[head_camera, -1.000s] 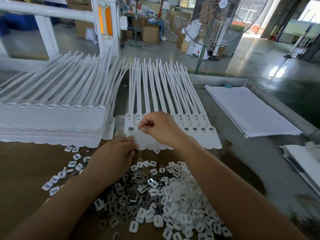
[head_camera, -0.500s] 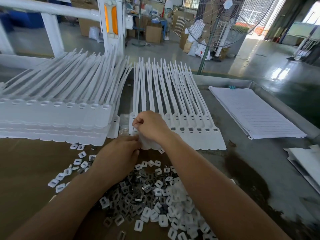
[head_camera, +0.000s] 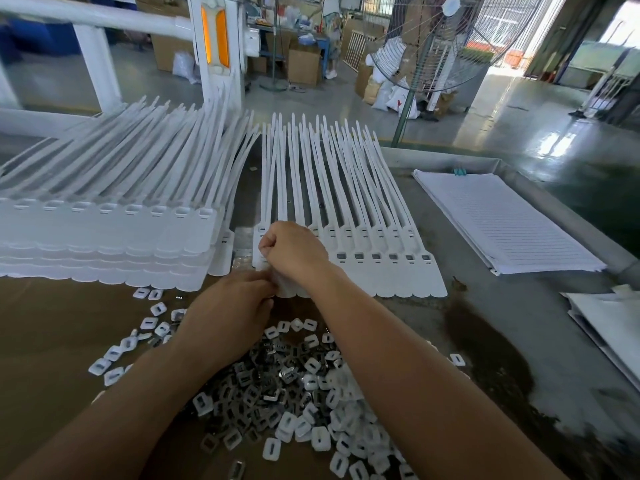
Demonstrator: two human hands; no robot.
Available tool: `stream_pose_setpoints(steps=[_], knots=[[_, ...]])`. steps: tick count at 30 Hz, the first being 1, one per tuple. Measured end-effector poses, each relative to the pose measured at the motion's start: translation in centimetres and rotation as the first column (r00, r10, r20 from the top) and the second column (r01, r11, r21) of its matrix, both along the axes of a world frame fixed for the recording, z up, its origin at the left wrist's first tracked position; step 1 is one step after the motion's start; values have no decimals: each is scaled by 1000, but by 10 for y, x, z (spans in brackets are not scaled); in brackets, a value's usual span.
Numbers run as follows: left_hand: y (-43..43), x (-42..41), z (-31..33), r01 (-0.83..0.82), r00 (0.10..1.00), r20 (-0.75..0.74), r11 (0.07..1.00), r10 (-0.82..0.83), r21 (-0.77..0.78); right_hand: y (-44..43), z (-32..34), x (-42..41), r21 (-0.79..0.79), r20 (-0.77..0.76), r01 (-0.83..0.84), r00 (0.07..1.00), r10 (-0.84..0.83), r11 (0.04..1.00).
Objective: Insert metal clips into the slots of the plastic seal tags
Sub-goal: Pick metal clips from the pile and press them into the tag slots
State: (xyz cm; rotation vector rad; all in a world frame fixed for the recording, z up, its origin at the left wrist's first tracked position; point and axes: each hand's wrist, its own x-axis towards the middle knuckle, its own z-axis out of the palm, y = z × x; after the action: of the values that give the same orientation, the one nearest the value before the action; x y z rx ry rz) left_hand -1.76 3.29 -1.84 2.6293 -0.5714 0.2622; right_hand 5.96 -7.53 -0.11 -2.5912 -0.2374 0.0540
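Head view: the right hand [head_camera: 292, 251], curled tight, sits on the leftmost heads of the seal tags [head_camera: 367, 237], whose straps run away from the person. Any clip in its grip is hidden. The left hand [head_camera: 232, 306] touches the tags' near ends, its hold unclear. The metal clips [head_camera: 273, 375] lie just nearer.

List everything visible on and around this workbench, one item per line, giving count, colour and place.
row of seal tags: roughly a dozen, white, table centre
stacked seal tags: many, white, left
metal clips: one heap, silvery, near side
slotted plastic pieces: many, white, mixed among the clips
cardboard sheet: one, brown, under the heap
lined sheets: one stack, white, right
fan: one, grey, behind the table
table: one, grey
left hand: one, at the row's near edge
right hand: one, fingers curled, over the row's left end
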Motion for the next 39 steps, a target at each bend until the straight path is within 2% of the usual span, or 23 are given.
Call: stream_pose_setpoints(steps=[4,10,17,23,31,39], knots=[[0,0,0,-3,1000,2,1000,3,8,-1,-1,2,25,35,25,999,-26,999],[1,0,0,-15,1000,7,1000,15,16,3,2,11,5,-20,50,999,-50,999],[1,0,1,-31,999,-12,999,31,13,-19,17,2,122,-117,-123,984,137,985],[0,-1,1,-42,999,1,999,42,16,-41,34,-23,77,-132,-265,953,274,961],[1,3,-4,7,1000,-2,1000,-7,22,-74,29,-48,-2,-151,-241,960,237,971],[1,5,-6,9,1000,-12,999,-8,45,-79,13,-51,-11,-131,-226,966,223,974]])
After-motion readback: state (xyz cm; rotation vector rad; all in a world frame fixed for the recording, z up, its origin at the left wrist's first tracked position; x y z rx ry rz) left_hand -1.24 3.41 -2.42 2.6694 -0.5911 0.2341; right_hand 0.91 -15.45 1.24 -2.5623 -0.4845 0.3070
